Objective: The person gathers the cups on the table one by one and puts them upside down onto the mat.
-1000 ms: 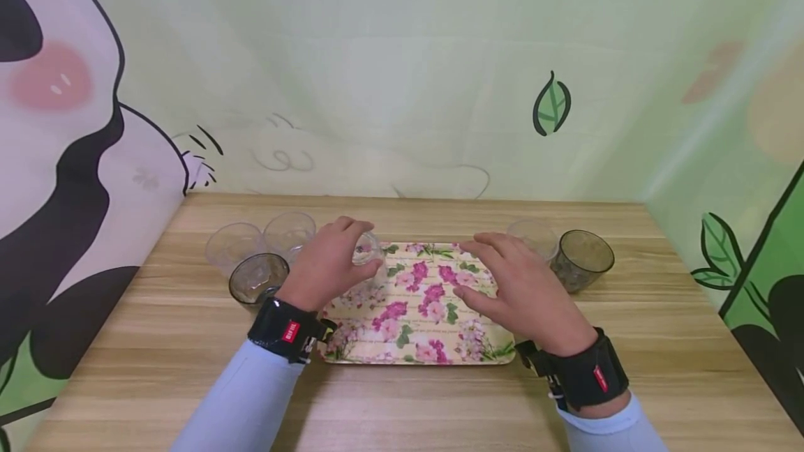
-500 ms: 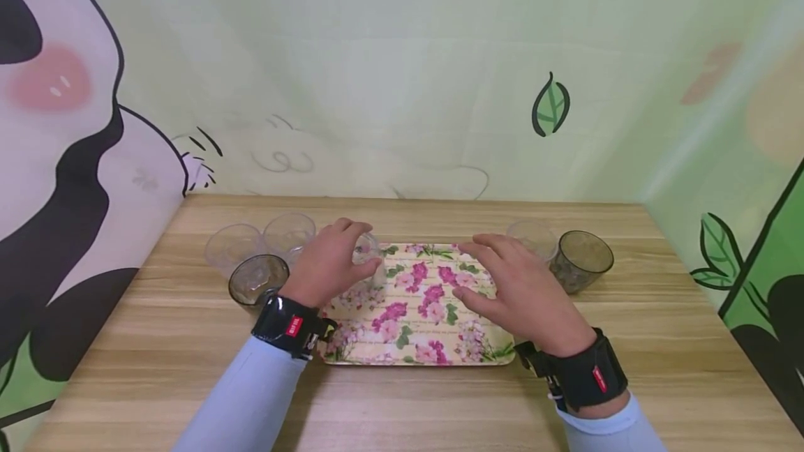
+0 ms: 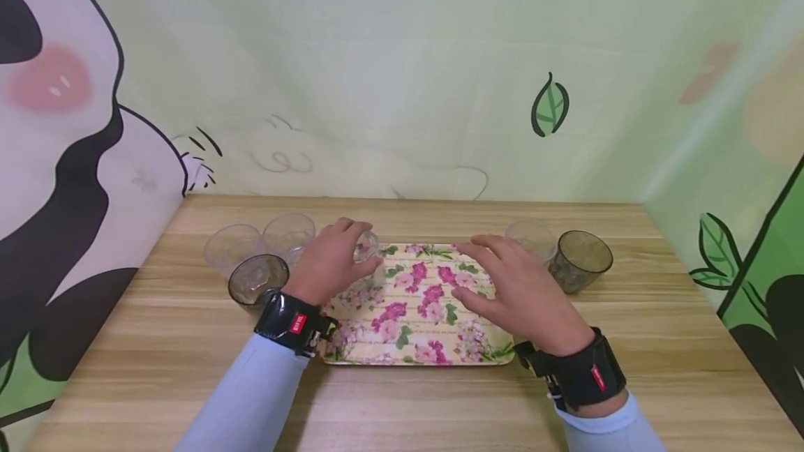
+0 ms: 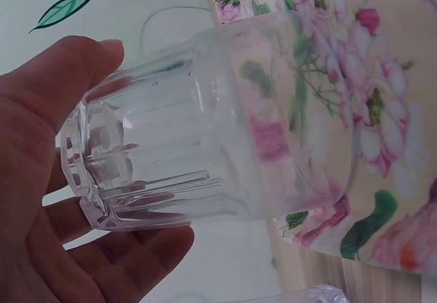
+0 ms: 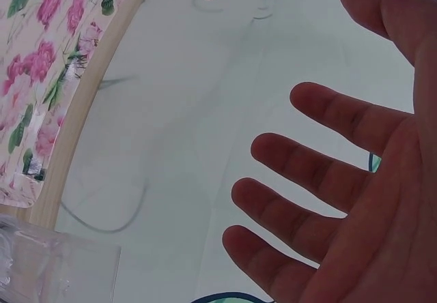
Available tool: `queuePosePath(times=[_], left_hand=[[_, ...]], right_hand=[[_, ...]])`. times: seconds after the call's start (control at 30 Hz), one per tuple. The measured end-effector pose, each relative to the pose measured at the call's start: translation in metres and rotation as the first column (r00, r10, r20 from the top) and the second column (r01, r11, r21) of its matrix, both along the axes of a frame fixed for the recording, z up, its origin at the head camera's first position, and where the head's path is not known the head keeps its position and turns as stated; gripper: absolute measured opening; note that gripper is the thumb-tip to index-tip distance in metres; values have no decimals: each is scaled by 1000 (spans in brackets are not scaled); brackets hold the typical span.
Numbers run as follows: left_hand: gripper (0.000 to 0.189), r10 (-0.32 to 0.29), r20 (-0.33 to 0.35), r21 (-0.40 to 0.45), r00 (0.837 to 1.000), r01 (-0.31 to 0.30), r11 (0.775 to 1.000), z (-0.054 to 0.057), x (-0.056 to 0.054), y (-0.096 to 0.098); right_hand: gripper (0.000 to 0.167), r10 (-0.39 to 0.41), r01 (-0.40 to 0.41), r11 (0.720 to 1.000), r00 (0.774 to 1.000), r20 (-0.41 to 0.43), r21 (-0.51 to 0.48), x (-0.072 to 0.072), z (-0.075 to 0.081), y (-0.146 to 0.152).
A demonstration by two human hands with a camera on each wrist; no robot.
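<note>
My left hand (image 3: pixel 329 260) grips a clear faceted glass (image 4: pixel 171 139) by its base end, over the left part of a flowered tray (image 3: pixel 427 305). The glass is upside down, its rim at the tray's printed surface; whether it bears on the tray I cannot tell. In the left wrist view the thumb and fingers lie on opposite sides of the base. My right hand (image 3: pixel 524 291) hovers over the tray's right side, fingers spread and holding nothing. A clear glass (image 3: pixel 532 237) and a smoky grey glass (image 3: pixel 583 260) stand just beyond it on the right.
Left of the tray, two clear glasses (image 3: pixel 234 246) and a dark smoky glass (image 3: pixel 257 279) stand grouped near my left wrist. Everything rests on a wood-grain table (image 3: pixel 402 403). A printed cloth backdrop (image 3: pixel 402 89) rises behind and along the sides.
</note>
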State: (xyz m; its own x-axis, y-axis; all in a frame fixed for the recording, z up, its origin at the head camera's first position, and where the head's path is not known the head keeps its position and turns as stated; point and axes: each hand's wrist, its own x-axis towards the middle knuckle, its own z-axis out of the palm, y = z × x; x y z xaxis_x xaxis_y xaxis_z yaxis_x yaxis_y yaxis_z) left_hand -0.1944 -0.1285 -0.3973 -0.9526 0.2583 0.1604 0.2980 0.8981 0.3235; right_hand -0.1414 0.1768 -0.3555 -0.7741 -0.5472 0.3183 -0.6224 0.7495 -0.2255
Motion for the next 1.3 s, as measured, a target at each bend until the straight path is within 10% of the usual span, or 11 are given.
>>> queuePosePath(times=[0.67, 1.3], left_hand=[[65, -20, -84, 4, 996, 20, 1000, 1, 1, 1], [64, -121, -224, 63, 967, 138, 988, 35, 32, 25]], right_hand=[[61, -9, 9, 1000, 1000, 8, 3, -2, 0, 0], [66, -33, 33, 999, 999, 8, -16, -2, 2, 2]])
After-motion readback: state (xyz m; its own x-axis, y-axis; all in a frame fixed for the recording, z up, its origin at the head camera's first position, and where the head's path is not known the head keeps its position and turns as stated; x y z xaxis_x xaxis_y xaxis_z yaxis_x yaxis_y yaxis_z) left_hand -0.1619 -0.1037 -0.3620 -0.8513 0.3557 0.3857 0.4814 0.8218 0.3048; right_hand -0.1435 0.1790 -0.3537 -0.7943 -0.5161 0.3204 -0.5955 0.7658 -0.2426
